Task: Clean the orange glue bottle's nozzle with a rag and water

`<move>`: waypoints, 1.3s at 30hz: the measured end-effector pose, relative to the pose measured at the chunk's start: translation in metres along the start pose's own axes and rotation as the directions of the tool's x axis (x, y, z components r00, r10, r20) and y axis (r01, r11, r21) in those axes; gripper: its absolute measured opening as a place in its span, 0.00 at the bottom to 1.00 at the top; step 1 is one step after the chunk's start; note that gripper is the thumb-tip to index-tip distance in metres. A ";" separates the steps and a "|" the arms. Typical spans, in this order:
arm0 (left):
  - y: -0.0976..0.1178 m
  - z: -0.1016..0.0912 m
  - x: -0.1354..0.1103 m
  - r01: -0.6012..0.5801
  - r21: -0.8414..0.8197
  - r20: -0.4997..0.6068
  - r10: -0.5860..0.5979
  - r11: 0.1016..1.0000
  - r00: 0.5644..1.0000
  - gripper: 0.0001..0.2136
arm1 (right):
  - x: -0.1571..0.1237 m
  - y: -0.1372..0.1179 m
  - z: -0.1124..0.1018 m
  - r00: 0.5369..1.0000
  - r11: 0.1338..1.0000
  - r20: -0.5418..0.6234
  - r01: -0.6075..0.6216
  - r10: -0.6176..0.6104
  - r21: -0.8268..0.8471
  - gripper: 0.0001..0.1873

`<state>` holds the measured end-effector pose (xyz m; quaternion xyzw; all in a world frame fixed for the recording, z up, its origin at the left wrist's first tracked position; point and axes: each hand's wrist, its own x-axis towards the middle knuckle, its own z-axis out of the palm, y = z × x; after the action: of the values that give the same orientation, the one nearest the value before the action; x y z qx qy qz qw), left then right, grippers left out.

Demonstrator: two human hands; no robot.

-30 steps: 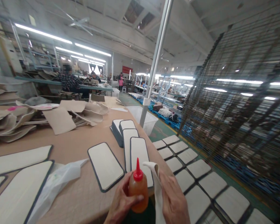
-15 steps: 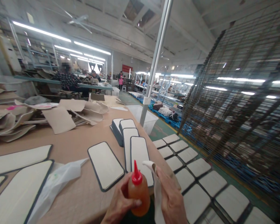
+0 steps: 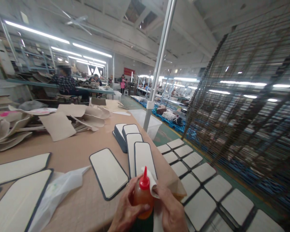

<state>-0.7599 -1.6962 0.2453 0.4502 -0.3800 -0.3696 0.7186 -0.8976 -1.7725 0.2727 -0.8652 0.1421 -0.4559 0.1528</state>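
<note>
My left hand (image 3: pixel 128 206) is wrapped around a squeeze bottle (image 3: pixel 142 196) of amber liquid. It stands nearly upright, its red nozzle pointing up. My right hand (image 3: pixel 171 207) grips a whitish cloth (image 3: pixel 151 185), whose folded upper part touches the bottle just below the red cap. Behind the bottle, a cream panel with a dark edge (image 3: pixel 145 158) lies on top of overlapping ones at the table's right side. Another dark-edged panel (image 3: pixel 108 172) lies flat on the table to the left of the bottle.
A brown-covered table (image 3: pixel 87 148) holds a heap of beige sheets (image 3: pixel 58 124) and a crumpled white plastic sheet (image 3: pixel 60 193). On the floor to the right are rows of cream panels (image 3: pixel 200 204), with a wire rack (image 3: pixel 244 96) beyond. A metal pole (image 3: pixel 159 61) rises past the table's edge. People sit farther back.
My right hand has moved left, bringing the cloth from beside the bottle against its neck. The bottle has shifted slightly to the right in my left hand.
</note>
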 end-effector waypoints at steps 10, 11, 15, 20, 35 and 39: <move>0.004 -0.013 -0.001 0.097 -0.221 -0.040 -0.108 0.971 0.993 0.37 | 0.000 0.002 -0.018 0.665 0.517 0.140 -0.680 0.734 0.520 0.26; 0.003 -0.014 -0.001 0.084 -0.216 -0.063 -0.100 0.973 0.993 0.37 | -0.001 -0.002 -0.018 0.695 0.577 0.088 -0.655 0.714 0.487 0.24; 0.004 -0.013 -0.003 0.057 -0.273 -0.067 -0.079 0.960 0.995 0.46 | -0.001 -0.018 -0.003 0.958 0.945 -0.083 -0.255 0.276 0.206 0.16; 0.011 -0.012 -0.007 0.053 -0.261 -0.066 -0.072 0.964 0.995 0.56 | 0.001 -0.029 0.020 0.991 0.988 -0.034 0.129 -0.133 -0.089 0.20; 0.030 -0.018 -0.006 0.089 -0.410 0.199 -0.007 0.908 0.980 0.66 | 0.030 -0.028 -0.014 0.925 0.927 0.151 0.364 -0.348 -0.095 0.22; 0.029 -0.022 -0.005 0.116 -0.396 0.241 -0.019 0.911 0.970 0.65 | 0.030 -0.031 -0.014 0.956 0.978 0.209 0.202 -0.207 0.043 0.20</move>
<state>-0.7372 -1.6748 0.2649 0.2571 -0.3600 -0.5153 0.7340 -0.8893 -1.7573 0.3149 -0.9173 0.0298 -0.3758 0.1283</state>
